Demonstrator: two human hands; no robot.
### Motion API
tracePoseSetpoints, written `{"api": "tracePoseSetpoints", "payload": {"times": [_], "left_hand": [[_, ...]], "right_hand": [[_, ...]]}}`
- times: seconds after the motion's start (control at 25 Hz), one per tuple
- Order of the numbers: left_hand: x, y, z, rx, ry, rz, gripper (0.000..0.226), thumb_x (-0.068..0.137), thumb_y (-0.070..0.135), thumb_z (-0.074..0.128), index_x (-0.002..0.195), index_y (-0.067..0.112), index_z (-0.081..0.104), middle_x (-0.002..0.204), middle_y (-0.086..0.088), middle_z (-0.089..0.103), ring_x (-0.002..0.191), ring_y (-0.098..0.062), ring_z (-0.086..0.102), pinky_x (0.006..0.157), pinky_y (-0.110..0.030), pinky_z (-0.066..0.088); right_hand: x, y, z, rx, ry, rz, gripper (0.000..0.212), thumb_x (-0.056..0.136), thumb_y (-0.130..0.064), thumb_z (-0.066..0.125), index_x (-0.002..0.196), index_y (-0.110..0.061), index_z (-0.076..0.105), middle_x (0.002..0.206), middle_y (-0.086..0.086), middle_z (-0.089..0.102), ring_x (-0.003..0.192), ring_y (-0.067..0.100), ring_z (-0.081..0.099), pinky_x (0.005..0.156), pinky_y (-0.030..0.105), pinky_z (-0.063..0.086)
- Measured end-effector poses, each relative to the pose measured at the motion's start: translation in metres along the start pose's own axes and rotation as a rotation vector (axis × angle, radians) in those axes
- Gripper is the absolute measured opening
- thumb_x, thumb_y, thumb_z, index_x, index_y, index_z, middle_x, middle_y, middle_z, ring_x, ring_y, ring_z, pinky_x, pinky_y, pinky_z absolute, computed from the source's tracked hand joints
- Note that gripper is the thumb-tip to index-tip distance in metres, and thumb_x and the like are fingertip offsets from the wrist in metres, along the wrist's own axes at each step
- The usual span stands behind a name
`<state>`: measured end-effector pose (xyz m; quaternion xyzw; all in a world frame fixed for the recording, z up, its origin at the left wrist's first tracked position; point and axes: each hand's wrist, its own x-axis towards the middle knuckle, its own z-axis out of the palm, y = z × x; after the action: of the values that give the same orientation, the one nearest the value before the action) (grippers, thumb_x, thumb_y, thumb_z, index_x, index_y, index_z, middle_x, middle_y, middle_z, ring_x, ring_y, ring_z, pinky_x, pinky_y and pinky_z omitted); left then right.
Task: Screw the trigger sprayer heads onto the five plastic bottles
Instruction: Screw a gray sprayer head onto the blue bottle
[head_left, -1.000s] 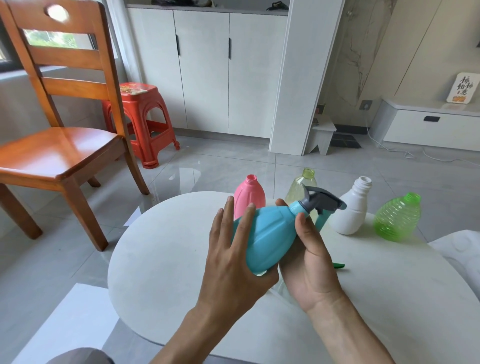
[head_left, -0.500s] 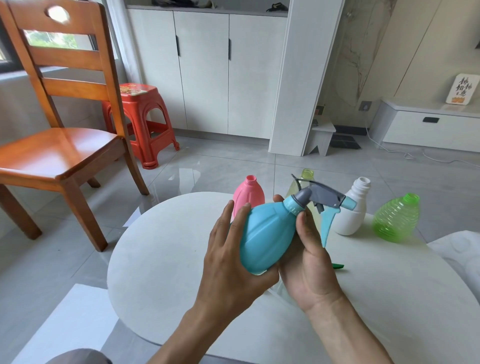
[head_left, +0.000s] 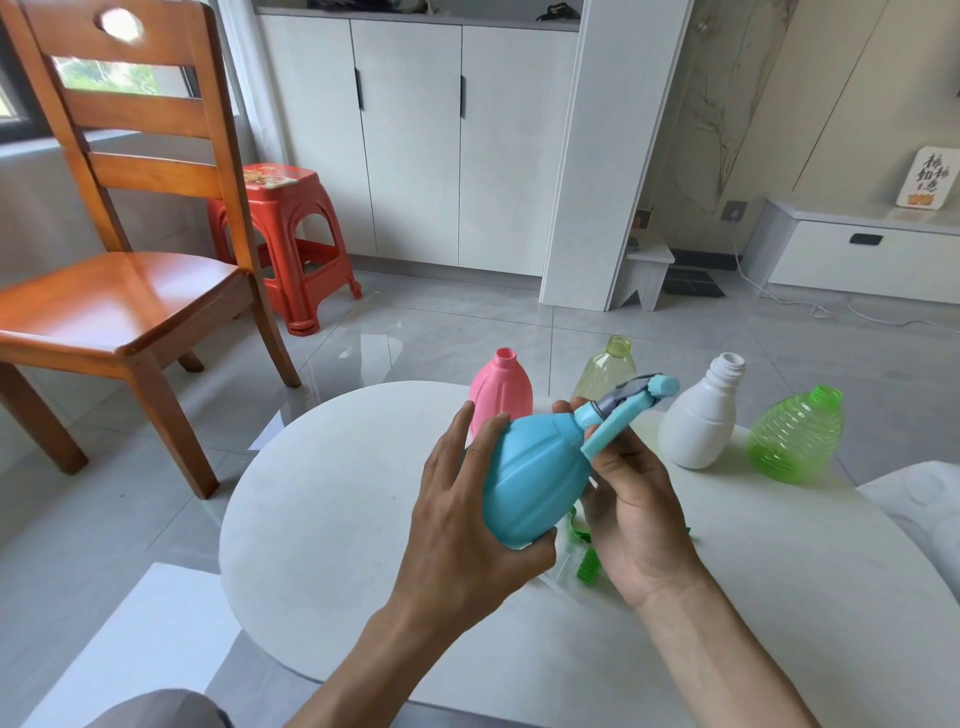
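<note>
The left hand (head_left: 467, 525) cups the round body of the blue bottle (head_left: 540, 478) from the 8 o'clock side, fingers spread over its belly. The bottle's long axis tilts from base at 7 o'clock to neck at 1 o'clock, above the white table (head_left: 322, 519). At that neck sits the sprayer head (head_left: 631, 402), and the right hand (head_left: 631, 514), the nearer one, pinches its collar from 5 o'clock. Any further twist likely turns about this tilted axis.

Glossy grey floor tiles (head_left: 441, 332) reflect daylight from a window (head_left: 104, 78) behind the wooden chair (head_left: 119, 291). A red plastic stool (head_left: 291, 244) stands before white cabinets (head_left: 415, 145).
</note>
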<state>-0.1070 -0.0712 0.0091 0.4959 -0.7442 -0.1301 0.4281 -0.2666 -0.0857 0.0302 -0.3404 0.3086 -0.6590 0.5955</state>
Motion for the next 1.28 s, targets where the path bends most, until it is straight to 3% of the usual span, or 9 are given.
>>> {"api": "tracePoseSetpoints", "payload": {"times": [0.12, 0.28, 0.36, 0.44, 0.56, 0.72, 1.0, 1.16, 1.28], "left_hand": [[-0.003, 0.002, 0.003, -0.012, -0.037, 0.019, 0.104, 0.059, 0.046, 0.083, 0.146, 0.04, 0.028, 0.16, 0.008, 0.023, 0.14, -0.015, 0.035, 0.102, -0.031, 0.044], [0.002, 0.001, -0.005, -0.07, -0.053, -0.035, 0.102, 0.055, 0.048, 0.083, 0.143, 0.041, 0.032, 0.155, 0.016, 0.028, 0.136, -0.006, 0.038, 0.101, -0.026, 0.046], [0.005, 0.001, -0.008, -0.012, -0.04, 0.033, 0.101, 0.055, 0.046, 0.086, 0.141, 0.032, 0.036, 0.152, 0.014, 0.028, 0.136, -0.009, 0.037, 0.102, -0.016, 0.036], [0.005, 0.0, -0.007, 0.047, 0.002, 0.096, 0.099, 0.053, 0.041, 0.089, 0.137, 0.024, 0.039, 0.151, 0.008, 0.03, 0.135, -0.012, 0.037, 0.101, -0.012, 0.027], [0.003, 0.006, -0.012, -0.076, -0.072, 0.02, 0.096, 0.052, 0.043, 0.088, 0.134, 0.033, 0.037, 0.145, 0.014, 0.041, 0.124, -0.004, 0.049, 0.094, -0.015, 0.045], [0.008, 0.003, -0.021, -0.339, -0.328, -0.081, 0.093, 0.056, 0.038, 0.09, 0.134, 0.041, 0.04, 0.118, 0.02, 0.057, 0.103, -0.01, 0.063, 0.073, -0.031, 0.061], [0.001, 0.011, -0.014, -0.051, -0.134, 0.03, 0.095, 0.054, 0.043, 0.081, 0.138, 0.036, 0.037, 0.125, 0.02, 0.051, 0.1, -0.003, 0.054, 0.079, -0.014, 0.049], [0.001, 0.01, -0.014, -0.101, -0.19, 0.01, 0.097, 0.055, 0.048, 0.083, 0.137, 0.046, 0.031, 0.123, 0.028, 0.047, 0.105, 0.0, 0.053, 0.08, -0.01, 0.046], [0.001, 0.009, -0.014, -0.184, -0.219, -0.023, 0.108, 0.054, 0.057, 0.087, 0.143, 0.047, 0.027, 0.137, 0.028, 0.042, 0.119, 0.001, 0.05, 0.092, -0.013, 0.045]], "right_hand": [[0.001, -0.004, -0.002, -0.098, -0.005, -0.008, 0.023, 0.075, -0.031, 0.084, 0.094, -0.021, 0.077, 0.108, 0.008, 0.074, 0.107, 0.026, 0.063, 0.091, 0.038, 0.05], [0.003, -0.011, -0.009, -0.009, -0.128, 0.022, 0.037, 0.091, -0.032, 0.062, 0.125, -0.02, 0.067, 0.136, 0.01, 0.065, 0.127, 0.025, 0.059, 0.099, 0.038, 0.049], [0.003, -0.011, -0.009, -0.022, -0.122, 0.021, 0.031, 0.092, -0.029, 0.06, 0.118, -0.021, 0.072, 0.133, 0.008, 0.067, 0.128, 0.026, 0.059, 0.096, 0.035, 0.049], [0.002, -0.008, -0.004, -0.016, -0.106, -0.015, 0.028, 0.083, -0.034, 0.074, 0.105, -0.018, 0.077, 0.119, 0.008, 0.073, 0.118, 0.024, 0.064, 0.096, 0.034, 0.049], [0.003, -0.007, -0.002, -0.006, -0.144, -0.052, 0.041, 0.068, -0.042, 0.088, 0.099, -0.017, 0.078, 0.107, 0.003, 0.076, 0.106, 0.018, 0.068, 0.093, 0.03, 0.052], [0.005, -0.017, -0.009, 0.051, -0.296, 0.036, 0.054, 0.075, -0.038, 0.083, 0.12, -0.009, 0.071, 0.129, 0.013, 0.069, 0.123, 0.03, 0.06, 0.102, 0.041, 0.049], [0.005, -0.011, -0.005, -0.022, -0.222, -0.026, 0.049, 0.077, -0.044, 0.081, 0.103, -0.005, 0.068, 0.105, 0.008, 0.068, 0.111, 0.023, 0.058, 0.102, 0.036, 0.044], [0.004, -0.014, -0.006, -0.011, -0.3, -0.013, 0.043, 0.08, -0.04, 0.08, 0.105, -0.006, 0.072, 0.108, 0.009, 0.071, 0.113, 0.024, 0.061, 0.102, 0.037, 0.046], [0.001, -0.023, -0.008, 0.0, -0.377, 0.039, 0.038, 0.083, -0.036, 0.077, 0.109, -0.009, 0.075, 0.111, 0.006, 0.075, 0.114, 0.022, 0.065, 0.099, 0.036, 0.048]]}}
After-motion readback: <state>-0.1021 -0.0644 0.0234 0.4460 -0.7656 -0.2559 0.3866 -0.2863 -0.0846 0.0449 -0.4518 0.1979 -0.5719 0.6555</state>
